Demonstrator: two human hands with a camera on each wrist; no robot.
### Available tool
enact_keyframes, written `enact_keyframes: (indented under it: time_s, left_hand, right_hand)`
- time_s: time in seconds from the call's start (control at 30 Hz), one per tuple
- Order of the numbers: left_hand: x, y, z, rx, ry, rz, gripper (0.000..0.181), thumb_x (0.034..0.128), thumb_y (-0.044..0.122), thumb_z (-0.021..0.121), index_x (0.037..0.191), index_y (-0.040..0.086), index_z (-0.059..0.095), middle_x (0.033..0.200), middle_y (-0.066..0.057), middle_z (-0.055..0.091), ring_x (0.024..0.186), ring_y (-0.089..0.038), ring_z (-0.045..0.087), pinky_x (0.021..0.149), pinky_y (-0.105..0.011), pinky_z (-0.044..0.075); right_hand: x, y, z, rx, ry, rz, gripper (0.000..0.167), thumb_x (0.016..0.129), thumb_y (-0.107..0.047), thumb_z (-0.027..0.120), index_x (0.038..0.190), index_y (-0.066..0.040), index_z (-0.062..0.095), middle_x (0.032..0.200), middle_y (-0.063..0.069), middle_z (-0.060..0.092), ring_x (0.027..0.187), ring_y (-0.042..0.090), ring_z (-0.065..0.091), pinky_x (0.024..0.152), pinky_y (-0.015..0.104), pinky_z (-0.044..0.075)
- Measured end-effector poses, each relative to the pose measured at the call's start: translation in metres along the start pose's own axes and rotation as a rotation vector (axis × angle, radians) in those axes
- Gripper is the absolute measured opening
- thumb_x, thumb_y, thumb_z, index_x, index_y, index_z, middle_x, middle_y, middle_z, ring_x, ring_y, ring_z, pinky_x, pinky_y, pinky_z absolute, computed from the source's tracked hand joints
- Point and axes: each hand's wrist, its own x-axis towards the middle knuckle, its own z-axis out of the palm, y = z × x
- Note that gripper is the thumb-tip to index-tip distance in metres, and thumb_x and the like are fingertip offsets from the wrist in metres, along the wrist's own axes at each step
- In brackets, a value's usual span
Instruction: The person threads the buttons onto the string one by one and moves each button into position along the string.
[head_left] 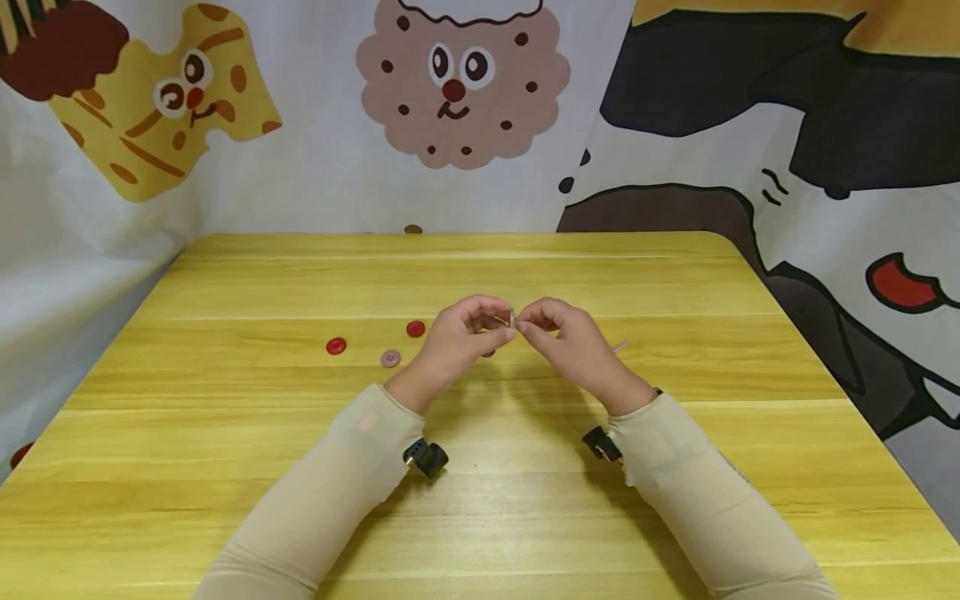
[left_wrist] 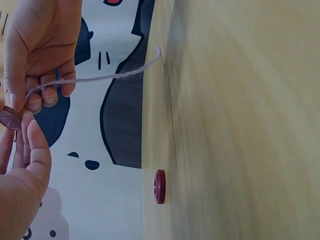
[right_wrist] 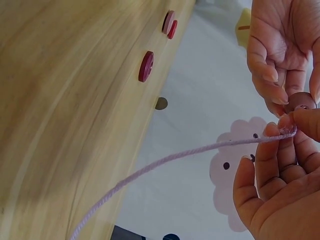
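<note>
Over the middle of the table, the two hands meet fingertip to fingertip. My left hand (head_left: pixel 459 332) pinches a brownish-pink button (left_wrist: pixel 10 119) by its edge, standing it on its side. Right at the button's holes, my right hand (head_left: pixel 573 346) pinches a pale lilac cord (right_wrist: pixel 170 157) between thumb and fingers. The cord's tail passes across the right hand's fingers and hangs away in a loose curve. Fingertips hide whether the cord's end is inside a hole.
Left of the hands lie a red button (head_left: pixel 336 346), another red button (head_left: pixel 416 329) and a dull pink button (head_left: pixel 390 358). Below the left fingertips a further red button (head_left: pixel 489 354) is partly covered. A printed curtain (head_left: pixel 315 183) hangs behind the wooden table (head_left: pixel 480 517).
</note>
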Motion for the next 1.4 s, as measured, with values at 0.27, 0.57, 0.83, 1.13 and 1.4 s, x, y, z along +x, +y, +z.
enact_keyframes:
  time_s: [0.27, 0.57, 0.83, 1.13, 1.4]
  left_hand:
    - [0.0005, -0.0003, 0.0005, 0.012, 0.010, -0.019, 0.028, 0.0900, 0.007, 0.067, 0.117, 0.001, 0.060, 0.104, -0.006, 0.064, 0.092, -0.016, 0.060, 0.074, -0.041, 0.051]
    - [-0.0001, 0.0001, 0.0001, 0.011, 0.024, -0.022, 0.026, 0.0897, 0.008, 0.068, 0.114, 0.004, 0.062, 0.103, -0.007, 0.064, 0.090, -0.017, 0.060, 0.070, -0.031, 0.051]
    - [0.0001, 0.0004, -0.0002, -0.005, 0.016, -0.020, 0.026, 0.0896, 0.006, 0.067, 0.115, 0.003, 0.061, 0.103, -0.006, 0.064, 0.089, -0.015, 0.059, 0.065, -0.024, 0.049]
    - [-0.0004, 0.0006, -0.0004, 0.001, 0.005, -0.011, 0.028, 0.0904, 0.006, 0.066, 0.117, 0.000, 0.060, 0.103, -0.006, 0.064, 0.088, -0.014, 0.059, 0.070, -0.031, 0.051]
    - [-0.0005, -0.0017, 0.0015, 0.028, 0.002, 0.003, 0.027, 0.0896, 0.006, 0.067, 0.115, 0.001, 0.062, 0.105, -0.007, 0.064, 0.095, -0.018, 0.059, 0.074, -0.030, 0.051]
  right_hand:
    - [0.0006, -0.0013, 0.0008, -0.010, 0.009, -0.001, 0.014, 0.097, -0.016, 0.060, 0.106, -0.007, 0.066, 0.098, 0.007, 0.067, 0.099, 0.024, 0.059, 0.091, 0.044, 0.046]
    - [0.0007, -0.0001, 0.0017, 0.000, 0.021, 0.012, 0.015, 0.095, -0.013, 0.062, 0.108, -0.006, 0.063, 0.094, 0.006, 0.065, 0.094, 0.023, 0.059, 0.090, 0.045, 0.046]
    - [-0.0001, 0.0002, 0.0004, 0.006, 0.020, 0.027, 0.009, 0.096, -0.014, 0.061, 0.099, -0.006, 0.065, 0.096, 0.010, 0.067, 0.100, 0.024, 0.058, 0.093, 0.046, 0.045]
    - [-0.0005, -0.0012, -0.0011, -0.015, 0.005, 0.000, 0.011, 0.097, -0.014, 0.059, 0.101, -0.006, 0.066, 0.098, 0.008, 0.067, 0.100, 0.025, 0.058, 0.092, 0.046, 0.045]
    - [-0.0003, -0.0018, -0.0002, -0.014, 0.001, -0.012, 0.010, 0.097, -0.013, 0.059, 0.101, -0.006, 0.066, 0.098, 0.008, 0.068, 0.100, 0.024, 0.058, 0.093, 0.048, 0.045]
